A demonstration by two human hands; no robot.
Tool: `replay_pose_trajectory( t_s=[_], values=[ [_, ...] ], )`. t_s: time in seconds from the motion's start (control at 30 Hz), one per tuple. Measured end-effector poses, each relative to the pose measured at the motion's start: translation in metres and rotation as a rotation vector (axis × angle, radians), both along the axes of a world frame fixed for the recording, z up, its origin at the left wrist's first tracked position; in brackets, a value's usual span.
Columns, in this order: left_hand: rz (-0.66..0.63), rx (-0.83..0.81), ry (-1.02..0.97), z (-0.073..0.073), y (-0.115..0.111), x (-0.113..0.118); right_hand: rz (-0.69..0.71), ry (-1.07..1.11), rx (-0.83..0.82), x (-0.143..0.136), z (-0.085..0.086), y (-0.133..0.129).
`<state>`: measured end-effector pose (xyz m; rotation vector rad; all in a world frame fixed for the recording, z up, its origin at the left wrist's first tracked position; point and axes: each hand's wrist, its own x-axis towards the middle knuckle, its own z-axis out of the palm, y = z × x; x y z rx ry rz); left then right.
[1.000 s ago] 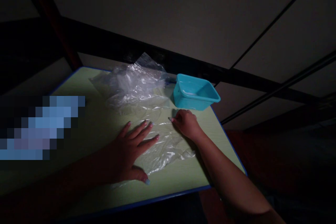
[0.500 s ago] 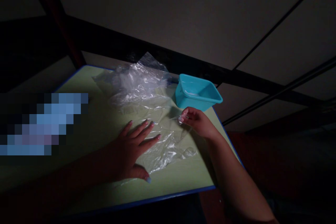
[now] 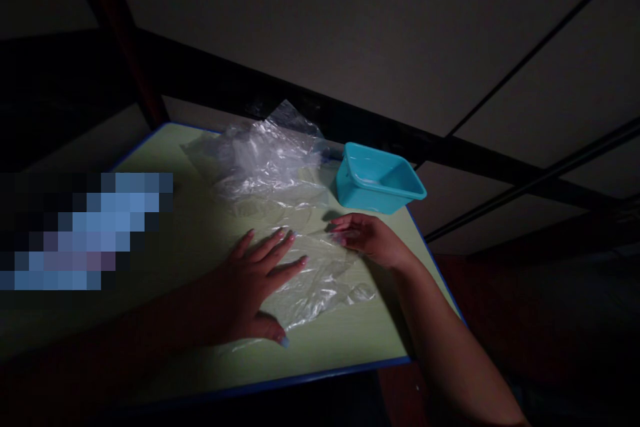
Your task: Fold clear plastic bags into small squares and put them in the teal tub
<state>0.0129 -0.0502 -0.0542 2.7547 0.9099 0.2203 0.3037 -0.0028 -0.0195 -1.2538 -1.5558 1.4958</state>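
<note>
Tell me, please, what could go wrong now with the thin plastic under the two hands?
The clear plastic bag is thin and wrinkled; the flat left hand pins it, so a pull by the right hand might tear it. The teal tub stands near the table edge and might be knocked off.

Head camera looks down (from close above) at the table [image 3: 165, 227].

Dim room: blue-edged table [image 3: 325, 357], tiled floor [image 3: 350, 33].
</note>
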Motion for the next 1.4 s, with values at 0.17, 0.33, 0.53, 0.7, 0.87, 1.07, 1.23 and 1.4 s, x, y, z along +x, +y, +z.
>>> replay_pose_trajectory(
  t_s=[0.17,0.33,0.53,0.7,0.87,1.07,1.23,1.4],
  values=[
    [-0.001,0.001,0.006,0.001,0.001,-0.001,-0.026,-0.011,-0.005,0.011,0.003,0.002],
    [-0.007,0.013,-0.002,0.001,0.000,-0.001,-0.093,-0.002,0.029,0.015,0.006,0.005],
    [-0.003,0.036,-0.025,-0.003,0.000,-0.001,-0.143,0.053,0.006,0.008,0.002,0.005],
    [-0.002,0.029,-0.021,-0.004,0.000,-0.001,-0.180,0.083,0.008,-0.001,-0.005,0.006],
    [0.001,0.018,-0.010,-0.003,0.000,-0.001,-0.223,0.070,0.082,-0.005,-0.010,0.009],
    [0.009,0.006,0.009,-0.001,0.000,-0.001,-0.201,-0.061,0.193,-0.005,-0.013,0.010],
    [0.011,0.021,0.001,-0.002,-0.002,-0.001,-0.234,-0.269,0.323,-0.002,-0.012,0.012],
    [0.039,0.075,0.008,0.001,-0.002,0.003,-0.125,-0.562,0.539,-0.014,0.005,-0.009]
  ],
)
